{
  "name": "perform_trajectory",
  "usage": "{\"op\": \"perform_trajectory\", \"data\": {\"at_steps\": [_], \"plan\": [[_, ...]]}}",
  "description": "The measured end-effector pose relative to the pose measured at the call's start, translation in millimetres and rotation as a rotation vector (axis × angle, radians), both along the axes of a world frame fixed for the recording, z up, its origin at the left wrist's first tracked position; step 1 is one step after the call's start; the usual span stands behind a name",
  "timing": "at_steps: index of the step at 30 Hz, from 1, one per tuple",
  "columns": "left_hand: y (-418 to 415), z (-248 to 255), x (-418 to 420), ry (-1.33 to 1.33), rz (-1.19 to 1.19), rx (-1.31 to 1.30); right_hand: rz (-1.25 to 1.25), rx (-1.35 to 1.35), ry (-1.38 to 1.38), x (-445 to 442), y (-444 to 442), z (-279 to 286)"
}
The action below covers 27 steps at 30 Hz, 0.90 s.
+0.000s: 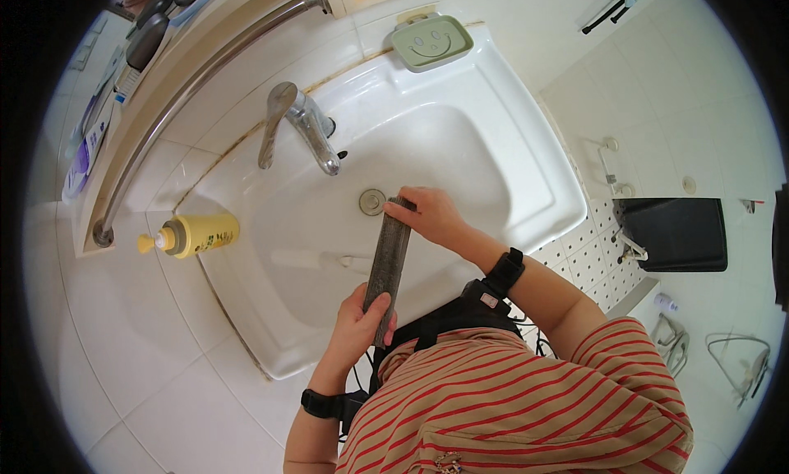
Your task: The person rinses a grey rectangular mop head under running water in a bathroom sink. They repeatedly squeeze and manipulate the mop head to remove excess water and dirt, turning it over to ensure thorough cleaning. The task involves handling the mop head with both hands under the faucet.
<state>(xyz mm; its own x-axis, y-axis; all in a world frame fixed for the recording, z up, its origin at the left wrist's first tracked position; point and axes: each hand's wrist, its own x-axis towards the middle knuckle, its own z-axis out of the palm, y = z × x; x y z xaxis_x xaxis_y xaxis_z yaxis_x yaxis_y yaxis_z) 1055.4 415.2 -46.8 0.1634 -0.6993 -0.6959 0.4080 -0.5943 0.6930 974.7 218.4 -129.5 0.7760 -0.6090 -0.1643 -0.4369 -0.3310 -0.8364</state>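
Note:
A folded grey cloth point(388, 258) stretches as a long narrow strip over the near part of a white ceramic washbasin point(444, 141). My left hand point(359, 323) grips its lower end, thumb on top. At the upper end, close to the round metal drain point(372, 202), my right hand point(431, 214) pinches the cloth between thumb and fingers. Behind the bowl stands a chrome single-lever tap point(305, 126); no water shows at its spout.
A yellow pump bottle point(206, 234) stands at the basin's left edge. On the back right corner rests a green smiley-face soap dish point(433, 43). A metal rail point(203, 86) runs along a shelf with toiletries. A black bin-like object point(675, 234) is at right.

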Motion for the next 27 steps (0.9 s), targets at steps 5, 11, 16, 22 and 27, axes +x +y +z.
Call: {"op": "perform_trajectory", "data": {"at_steps": [5,11,16,22,27], "plan": [[0.8,0.7,-2.7,0.034,0.007,0.01,-0.006,-0.086,-0.048,-1.0,-2.7,-13.2],[-2.1,2.5,-1.9,0.019,0.021,-0.008,-0.146,0.436,0.002,9.6,-5.6,-15.6],[-10.6,1.5,-2.4,-0.033,0.012,-0.075,-0.448,1.215,-0.22,-11.4,-39.0,-59.6],[-25.8,-16.9,-3.8,-0.134,0.162,-0.125,-0.007,1.095,-0.219,-17.3,36.0,11.4],[-19.3,-28.3,-1.6,-0.583,-0.083,-0.113,0.053,0.991,-0.375,-13.6,40.2,11.2]]}}
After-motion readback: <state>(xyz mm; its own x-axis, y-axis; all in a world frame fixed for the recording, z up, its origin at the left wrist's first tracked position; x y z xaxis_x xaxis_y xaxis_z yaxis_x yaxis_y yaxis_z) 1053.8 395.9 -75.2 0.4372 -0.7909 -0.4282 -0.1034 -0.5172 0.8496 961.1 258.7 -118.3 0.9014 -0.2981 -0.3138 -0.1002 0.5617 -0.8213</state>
